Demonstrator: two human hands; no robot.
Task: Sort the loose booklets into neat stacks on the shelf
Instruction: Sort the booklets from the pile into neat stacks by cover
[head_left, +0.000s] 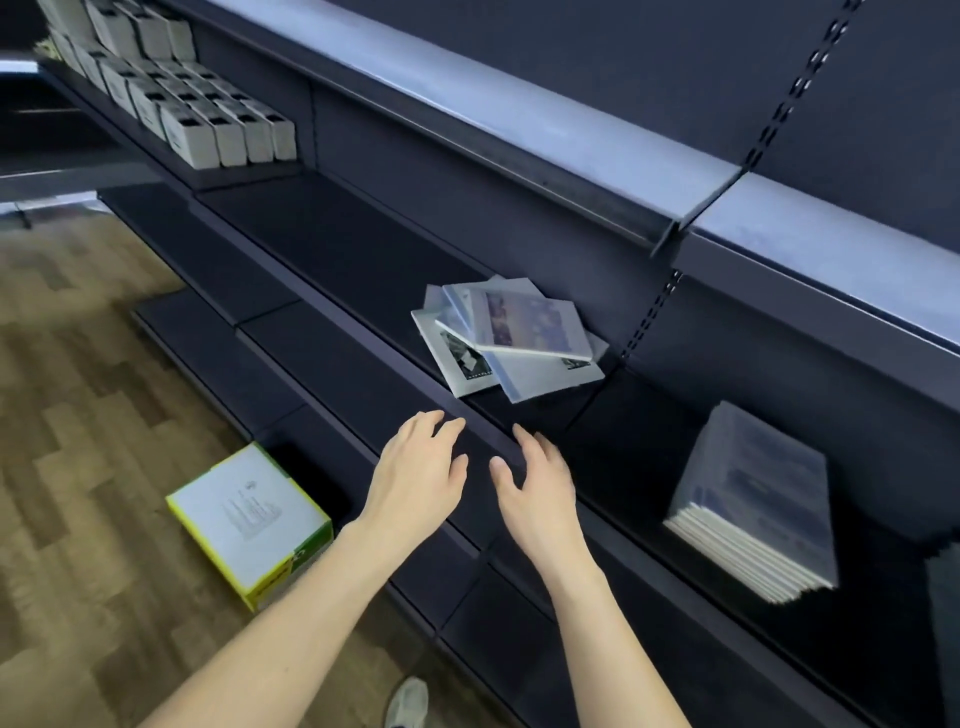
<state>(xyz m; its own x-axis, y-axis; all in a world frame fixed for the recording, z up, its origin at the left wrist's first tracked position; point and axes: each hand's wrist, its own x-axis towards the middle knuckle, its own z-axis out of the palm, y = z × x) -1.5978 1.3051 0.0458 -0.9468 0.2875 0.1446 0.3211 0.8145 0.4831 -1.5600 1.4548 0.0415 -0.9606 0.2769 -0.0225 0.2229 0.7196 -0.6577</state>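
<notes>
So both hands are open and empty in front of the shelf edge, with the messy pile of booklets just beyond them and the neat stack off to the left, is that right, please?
Not quite: the neat stack lies to the right of the hands, not the left. The head view shows it. The rest holds: the left hand and right hand are open and empty before the shelf edge, with the messy pile of booklets just beyond them.

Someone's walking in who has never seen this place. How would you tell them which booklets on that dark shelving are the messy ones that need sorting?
Find the dark metal shelf at hand height, the one with rows of white boxes far off to the left. The loose booklets lie near its front edge, just beyond the two open hands. Unlike the squared-up stack of booklets to the right, these overlap at crooked angles.
</notes>
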